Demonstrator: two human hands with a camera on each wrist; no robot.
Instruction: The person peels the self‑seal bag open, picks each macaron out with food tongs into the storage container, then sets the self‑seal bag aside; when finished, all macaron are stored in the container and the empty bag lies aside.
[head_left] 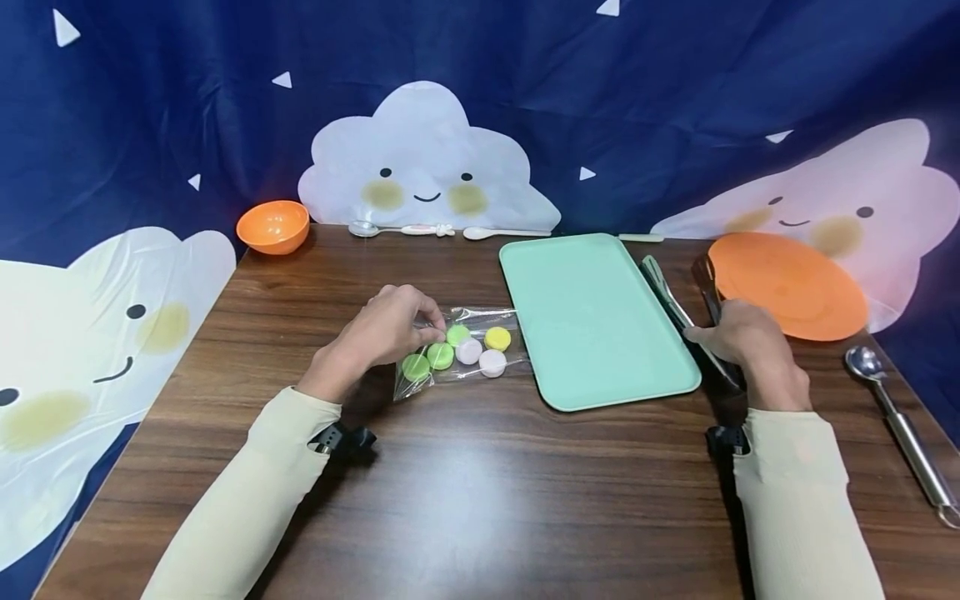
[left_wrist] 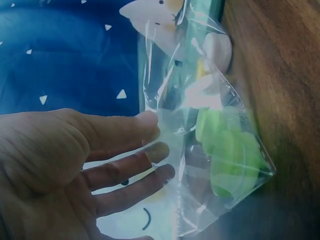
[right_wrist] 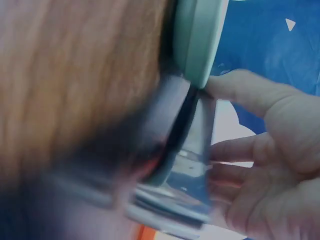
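A clear plastic bag (head_left: pixel 480 321) holding several round discs in green, pink, yellow and white lies on the wooden table, left of a mint-green tray (head_left: pixel 592 317). My left hand (head_left: pixel 429 330) pinches the bag's near-left edge. In the left wrist view the thumb lies on top of the bag (left_wrist: pixel 200 150) and the fingers under the film, with the green discs (left_wrist: pixel 230 155) beside them. My right hand (head_left: pixel 707 335) grips metal tongs (head_left: pixel 675 304) lying along the tray's right edge. The right wrist view is blurred, with my right hand (right_wrist: pixel 220 120) curled round the tongs (right_wrist: pixel 190 165).
An orange plate (head_left: pixel 787 283) sits at the back right and a metal scoop (head_left: pixel 900 425) lies near the right edge. An orange bowl (head_left: pixel 273 225) stands at the back left, with two spoons (head_left: pixel 401 228) lying along the back edge. A blue cloud-print cloth hangs behind.
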